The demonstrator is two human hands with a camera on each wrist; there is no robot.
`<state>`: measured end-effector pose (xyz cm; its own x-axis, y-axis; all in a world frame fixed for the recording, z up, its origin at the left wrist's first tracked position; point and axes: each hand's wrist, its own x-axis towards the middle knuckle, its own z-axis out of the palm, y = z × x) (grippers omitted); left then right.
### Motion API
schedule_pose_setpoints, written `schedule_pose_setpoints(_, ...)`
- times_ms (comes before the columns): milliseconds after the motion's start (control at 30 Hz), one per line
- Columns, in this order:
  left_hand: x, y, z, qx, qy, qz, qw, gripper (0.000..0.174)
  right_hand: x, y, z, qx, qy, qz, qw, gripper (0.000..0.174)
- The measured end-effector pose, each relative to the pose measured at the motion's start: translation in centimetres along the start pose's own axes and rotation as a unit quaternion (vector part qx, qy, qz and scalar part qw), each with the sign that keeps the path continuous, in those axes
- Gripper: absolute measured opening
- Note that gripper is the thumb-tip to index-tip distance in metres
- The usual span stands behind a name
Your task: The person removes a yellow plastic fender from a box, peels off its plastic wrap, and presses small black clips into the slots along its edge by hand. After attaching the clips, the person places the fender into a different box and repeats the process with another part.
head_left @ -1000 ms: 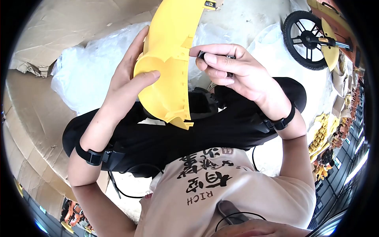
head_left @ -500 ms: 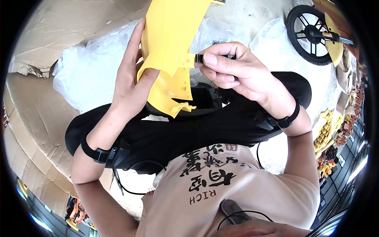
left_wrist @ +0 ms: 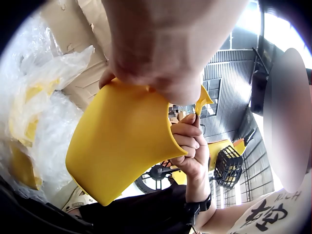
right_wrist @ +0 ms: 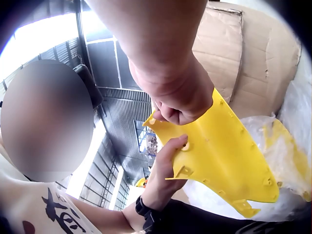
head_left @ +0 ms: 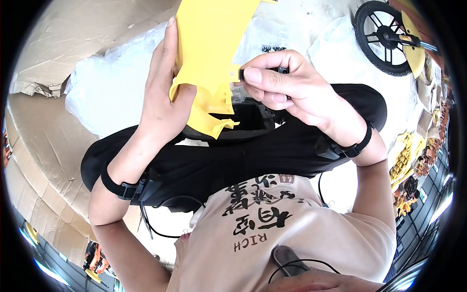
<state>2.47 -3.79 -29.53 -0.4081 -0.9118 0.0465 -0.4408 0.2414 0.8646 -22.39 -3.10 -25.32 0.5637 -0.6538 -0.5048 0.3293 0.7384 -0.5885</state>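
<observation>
A curved yellow plastic panel is held up above the lap, its lower end pointing toward the body. My left hand grips its left edge, fingers behind and thumb hooked into the curved opening. In the right wrist view the panel's inner face shows small tabs and holes, with the left thumb over its edge. My right hand pinches a small black clip right at a tab on the panel's right edge. Another small black piece shows among the right hand's fingers.
Clear plastic wrapping lies over cardboard on the left; yellow parts show through it. A black spoked wheel stands at the upper right. Small black pieces lie beyond the right hand. A black open part sits between the legs.
The panel has turned, and its lower end has shifted up and slightly left. The black clip in the right hand has come from beside the panel to its edge tab.
</observation>
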Motion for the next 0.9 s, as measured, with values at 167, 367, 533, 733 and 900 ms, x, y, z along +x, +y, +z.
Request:
schedule_pose_setpoints(167, 0.1, 0.1, -0.2, 0.080, -0.005, 0.029, 0.996, 0.085, 0.0, 0.4, -0.3, 0.012, -0.009, -0.011, 1.000, 0.028)
schedule_pose_setpoints(367, -0.2, 0.3, 0.6, 0.065, -0.008, 0.043, 0.997, 0.085, 0.0, 0.9, 0.3, 0.014, -0.023, -0.012, 1.000, 0.024)
schedule_pose_setpoints(533, 0.4, 0.7, 0.2, 0.117, 0.018, 0.068, 0.991, 0.087, -0.5, 0.5, 0.5, -0.018, 0.005, -0.020, 1.000, 0.025)
schedule_pose_setpoints(733, 0.3, 1.0, 0.5, 0.133, 0.014, 0.038, 0.990, 0.085, -0.6, 0.8, 0.8, -0.061, 0.067, -0.030, 0.995, 0.024)
schedule_pose_setpoints(900, 0.3, 1.5, 1.0, 0.143, 0.029, 0.041, 0.988, 0.085, -0.7, 1.2, 1.4, -0.074, 0.101, -0.027, 0.992, 0.023)
